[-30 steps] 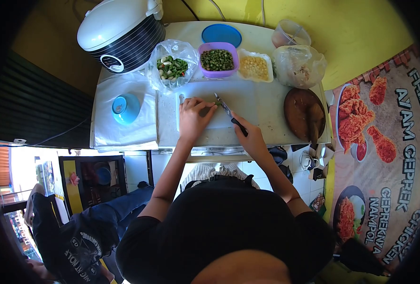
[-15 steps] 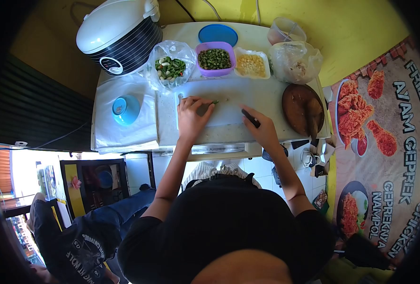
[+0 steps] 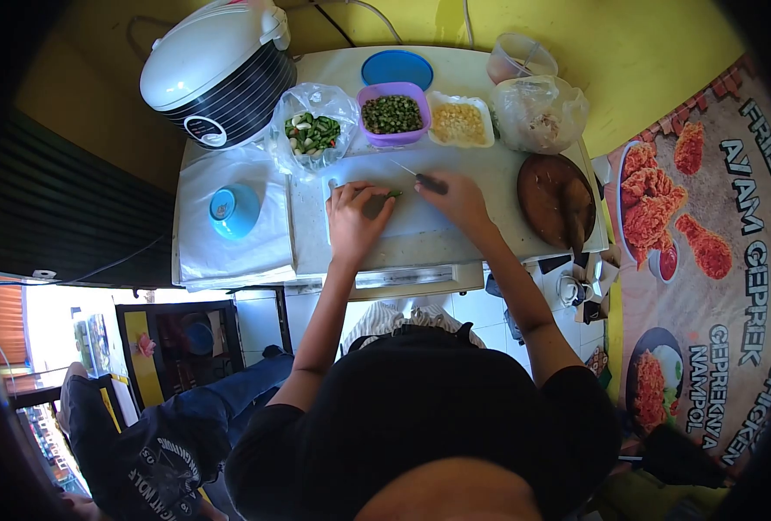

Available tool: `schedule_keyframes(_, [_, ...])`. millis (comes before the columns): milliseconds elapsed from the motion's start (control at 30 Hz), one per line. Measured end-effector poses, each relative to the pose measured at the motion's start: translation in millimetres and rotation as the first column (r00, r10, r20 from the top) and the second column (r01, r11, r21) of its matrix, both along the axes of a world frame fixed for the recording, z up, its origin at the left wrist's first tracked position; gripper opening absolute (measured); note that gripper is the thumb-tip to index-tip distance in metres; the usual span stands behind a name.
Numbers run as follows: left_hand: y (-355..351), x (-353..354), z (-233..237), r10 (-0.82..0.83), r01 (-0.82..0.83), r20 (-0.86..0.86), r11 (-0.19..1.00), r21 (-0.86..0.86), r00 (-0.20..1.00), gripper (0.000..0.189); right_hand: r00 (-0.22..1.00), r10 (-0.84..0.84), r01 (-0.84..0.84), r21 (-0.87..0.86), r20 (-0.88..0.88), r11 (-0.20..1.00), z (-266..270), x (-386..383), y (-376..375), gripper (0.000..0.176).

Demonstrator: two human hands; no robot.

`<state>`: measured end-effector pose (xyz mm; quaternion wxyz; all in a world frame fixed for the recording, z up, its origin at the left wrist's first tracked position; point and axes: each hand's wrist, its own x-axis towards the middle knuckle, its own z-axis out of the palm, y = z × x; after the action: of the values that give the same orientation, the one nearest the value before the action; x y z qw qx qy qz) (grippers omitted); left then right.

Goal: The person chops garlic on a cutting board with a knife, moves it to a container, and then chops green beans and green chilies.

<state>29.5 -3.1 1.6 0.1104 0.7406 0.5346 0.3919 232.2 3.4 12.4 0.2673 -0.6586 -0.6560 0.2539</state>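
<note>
Pinching a green vegetable (image 3: 395, 194) well inside the left edge of the cutting board (image 3: 411, 219), the left hand (image 3: 356, 215) curls its fingers; the right hand (image 3: 459, 200) grips a knife (image 3: 430, 183). The vegetable looks light, slick, best held by its sides.

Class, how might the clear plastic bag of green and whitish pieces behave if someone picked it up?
The bag will probably sag and change shape, as its thin walls look crumpled. The pieces look loose, so they would likely shift. Its mouth appears open, so tipping could spill some.
</note>
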Motion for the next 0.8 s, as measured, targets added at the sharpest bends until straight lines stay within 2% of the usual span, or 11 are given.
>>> schedule_keyframes(67, [0,0,2,-0.001,0.001,-0.033,1.0,-0.004,0.999,0.017,0.989,0.026,0.001,0.184,-0.147,0.983,5,11,-2,0.03])
schedule_keyframes(100, [0,1,4,-0.015,0.015,-0.029,1.0,0.005,0.999,0.017,0.99,0.014,0.014,0.193,-0.143,0.981,16,21,-2,0.03])
schedule_keyframes(167, [-1,1,5,0.003,-0.003,-0.019,1.0,-0.009,1.0,0.016,0.926,-0.107,0.235,0.328,-0.363,0.915,49,48,-9,0.028])
schedule_keyframes(233, [0,1,3,-0.011,0.01,-0.024,1.0,-0.015,1.0,0.015,0.874,-0.17,0.395,0.463,-0.454,0.793,70,84,-3,0.024])
schedule_keyframes(333, [1,3,4,-0.023,0.023,-0.024,1.0,-0.016,0.999,0.014,0.838,-0.195,0.479,0.515,-0.51,0.711,84,128,14,0.022])
schedule_keyframes(400, [0,3,4,-0.022,0.022,-0.02,1.0,-0.012,1.0,0.013,0.895,-0.29,0.433,0.502,-0.338,0.749,86,150,26,0.026])
schedule_keyframes(533, [1,3,5,-0.015,0.015,-0.033,1.0,-0.001,0.999,0.013,0.911,-0.305,0.409,0.515,-0.277,0.753,84,149,34,0.031])
schedule_keyframes(633, [0,3,5,-0.007,0.006,-0.026,1.0,-0.024,1.0,0.012,0.893,-0.184,0.373,0.448,-0.411,0.813,75,114,15,0.036])
schedule_keyframes(700, [2,3,4,-0.024,0.023,-0.013,1.0,-0.018,1.0,0.011,0.963,0.042,0.111,0.535,-0.265,0.838,62,89,1,0.042])
schedule_keyframes(767, [2,2,3,-0.007,0.006,-0.007,0.999,-0.039,1.0,0.011,0.918,0.132,-0.02,0.288,-0.375,0.957,53,58,-25,0.042])
schedule_keyframes(800, [3,2,3,-0.005,0.005,0.001,0.999,-0.053,1.0,0.011,0.909,0.117,-0.085,0.098,-0.399,0.992,51,48,-36,0.042])
